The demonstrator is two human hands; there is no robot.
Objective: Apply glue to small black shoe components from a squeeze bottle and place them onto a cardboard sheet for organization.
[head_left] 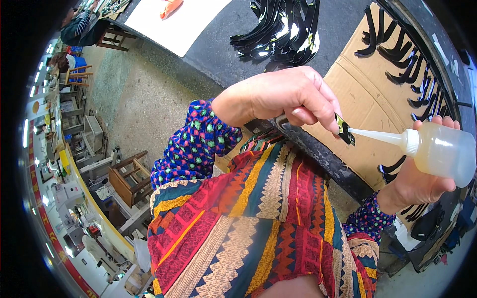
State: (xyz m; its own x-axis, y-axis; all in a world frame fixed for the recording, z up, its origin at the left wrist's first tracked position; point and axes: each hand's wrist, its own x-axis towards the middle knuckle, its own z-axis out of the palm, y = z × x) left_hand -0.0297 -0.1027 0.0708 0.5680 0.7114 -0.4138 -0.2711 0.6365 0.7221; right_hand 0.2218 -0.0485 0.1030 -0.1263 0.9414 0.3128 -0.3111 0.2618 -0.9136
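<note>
Between the thumb and fingers of my left hand (pixel 290 94), a curved strip of shiny black material (pixel 346 134) with pale yellow-green patches is pinched. Most of that strip lies hidden behind the fingers. My right hand (pixel 420 181) is wrapped round a translucent squeeze bottle (pixel 449 151) that holds pale yellowish liquid. The bottle is tipped on its side. Its long white nozzle points left, the tip at or very close to the strip. Both hands are above a sheet of brown cardboard (pixel 362 89) on the dark workbench (pixel 208 54).
A heap of similar black strips (pixel 283 32) lies at the bench's far side. Several more curved black strips (pixel 420 74) line the cardboard's right edge. A white board (pixel 184 22) bears an orange object (pixel 171 8). Left stand a wooden stool (pixel 130 179) and, farther off, a seated person (pixel 82 30).
</note>
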